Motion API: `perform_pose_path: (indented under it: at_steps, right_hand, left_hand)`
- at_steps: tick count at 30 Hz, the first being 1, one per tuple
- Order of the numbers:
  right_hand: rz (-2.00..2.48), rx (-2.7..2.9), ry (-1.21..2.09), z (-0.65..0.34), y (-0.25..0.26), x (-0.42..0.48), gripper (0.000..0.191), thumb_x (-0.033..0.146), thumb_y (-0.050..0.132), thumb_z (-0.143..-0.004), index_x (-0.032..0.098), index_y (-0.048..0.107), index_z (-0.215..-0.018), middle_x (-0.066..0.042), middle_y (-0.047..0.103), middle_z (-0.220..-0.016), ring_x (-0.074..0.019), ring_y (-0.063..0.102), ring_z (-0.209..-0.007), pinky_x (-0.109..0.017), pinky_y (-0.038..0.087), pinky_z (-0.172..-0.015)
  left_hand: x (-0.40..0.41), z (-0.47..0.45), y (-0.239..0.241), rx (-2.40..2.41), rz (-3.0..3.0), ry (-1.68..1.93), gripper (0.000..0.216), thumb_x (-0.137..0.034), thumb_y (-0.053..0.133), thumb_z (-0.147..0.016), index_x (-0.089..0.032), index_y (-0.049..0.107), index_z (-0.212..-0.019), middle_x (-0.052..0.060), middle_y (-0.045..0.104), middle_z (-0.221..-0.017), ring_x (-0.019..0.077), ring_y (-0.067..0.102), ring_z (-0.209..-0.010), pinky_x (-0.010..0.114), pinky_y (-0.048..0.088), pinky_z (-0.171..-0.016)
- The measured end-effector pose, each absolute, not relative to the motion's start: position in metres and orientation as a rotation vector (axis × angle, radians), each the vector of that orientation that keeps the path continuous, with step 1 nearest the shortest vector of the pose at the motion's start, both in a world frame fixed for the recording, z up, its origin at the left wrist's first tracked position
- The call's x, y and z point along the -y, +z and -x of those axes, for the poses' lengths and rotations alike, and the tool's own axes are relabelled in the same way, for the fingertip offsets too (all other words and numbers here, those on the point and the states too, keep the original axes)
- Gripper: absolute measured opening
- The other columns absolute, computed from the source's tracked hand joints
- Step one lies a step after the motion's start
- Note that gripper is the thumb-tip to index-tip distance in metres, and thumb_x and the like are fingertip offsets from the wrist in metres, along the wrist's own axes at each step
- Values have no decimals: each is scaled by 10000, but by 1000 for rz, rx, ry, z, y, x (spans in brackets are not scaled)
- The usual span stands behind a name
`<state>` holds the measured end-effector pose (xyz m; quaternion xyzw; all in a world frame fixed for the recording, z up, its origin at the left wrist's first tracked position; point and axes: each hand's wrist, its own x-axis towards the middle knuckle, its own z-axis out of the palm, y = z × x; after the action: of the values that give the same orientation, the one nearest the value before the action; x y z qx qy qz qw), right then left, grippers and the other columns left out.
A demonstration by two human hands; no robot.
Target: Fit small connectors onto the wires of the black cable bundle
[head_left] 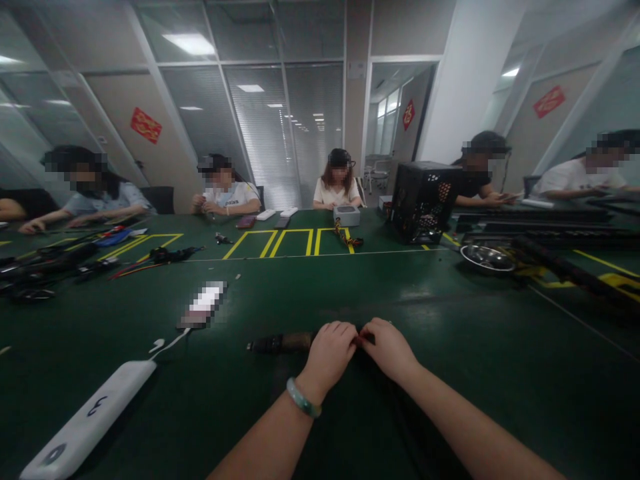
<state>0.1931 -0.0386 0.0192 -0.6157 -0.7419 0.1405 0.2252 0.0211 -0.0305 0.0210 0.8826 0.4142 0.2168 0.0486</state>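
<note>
A dark, rod-shaped item (293, 343) lies crosswise on the green tabletop, with a black ribbed left part, a brownish middle and a small pale tip. I cannot tell its exact kind. My left hand (334, 347), with a pale green bangle above it, is closed over the item's right part. Right beside it, my right hand (387, 347) is closed in a pinch, its fingertips meeting those of the left. A small reddish bit shows at the fingertips; what they pinch is hidden. Beneath the right forearm a dark strip, perhaps a cord, runs toward me.
To the left lie a white power bank (93, 420) and a cabled phone (204, 303). Cable bundles (170, 255) rest farther back. A black computer case (424, 203), a power supply unit (347, 215) and a metal bowl (487, 257) stand beyond. Several people sit along the far side.
</note>
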Motion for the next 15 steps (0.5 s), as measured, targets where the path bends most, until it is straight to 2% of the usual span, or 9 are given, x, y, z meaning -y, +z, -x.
perform_pose_path:
  at_steps: [2,4,8,10,15]
  right_hand:
    - [1627,2120,236,-192,22,41,71,221,602,-854,200,669,-843,-62,603,-1037,-206,581,-944,-313,410,-850]
    - [1594,2178,211,-191,24,42,91,193,566,-877,186,639,-931,-79,569,-1126,-208,575,-982,-316,416,-877]
    - [1620,2258,316,-193,22,40,146,176,496,-920,169,579,-1040,-70,598,-1012,-195,607,-863,-296,454,-783]
    - [1618,2263,322,-193,20,37,145,182,504,-921,171,570,-1049,-67,597,-1018,-192,607,-879,-285,452,-790]
    - [1653,2225,327,-204,24,36,84,223,528,-922,191,585,-975,-47,597,-1001,-179,599,-897,-269,442,-801]
  left_hand:
    - [30,-21,21,-1251,-2683,674,194,-123,597,-854,-222,567,-1018,28,626,-1030,223,571,-994,392,443,-899]
    - [30,-22,20,-1241,-2672,712,250,-116,605,-837,-227,561,-1057,37,627,-1070,230,575,-1021,410,443,-929]
    - [31,-22,21,-1183,-2687,879,411,-115,610,-812,-227,518,-1196,58,587,-1235,248,521,-1185,496,327,-1095]
    - [33,-21,24,-1131,-2714,924,470,-122,597,-814,-226,487,-1259,59,554,-1304,250,468,-1262,511,281,-1131]
    - [36,-15,28,-967,-2755,934,383,-145,535,-864,-229,519,-1238,40,568,-1300,221,455,-1283,484,265,-1153]
